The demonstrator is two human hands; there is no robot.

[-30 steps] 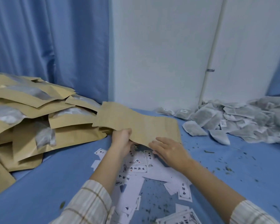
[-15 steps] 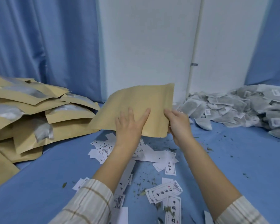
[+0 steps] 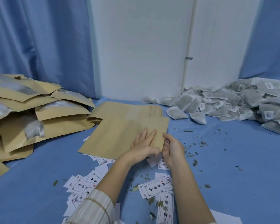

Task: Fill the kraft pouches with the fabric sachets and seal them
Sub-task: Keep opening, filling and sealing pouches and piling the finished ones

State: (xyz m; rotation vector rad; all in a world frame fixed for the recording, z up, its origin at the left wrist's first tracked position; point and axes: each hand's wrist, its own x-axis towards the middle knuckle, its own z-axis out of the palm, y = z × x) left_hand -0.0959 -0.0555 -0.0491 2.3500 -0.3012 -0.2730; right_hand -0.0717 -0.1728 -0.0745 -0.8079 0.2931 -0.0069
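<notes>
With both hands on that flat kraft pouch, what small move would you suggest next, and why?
Probably spread the kraft pouch mouth at its right edge: it lies flat and looks empty, the left hand lies on it, the right hand is at that edge, and the sachets wait alongside.

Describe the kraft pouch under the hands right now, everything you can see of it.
The kraft pouch is a flat, plain tan paper rectangle, apparently empty, lying tilted over scattered white labels on the blue cloth. Its far edge overlaps a stack of empty pouches. The left hand rests flat on its near right corner; the right hand grips that corner's edge.
</notes>
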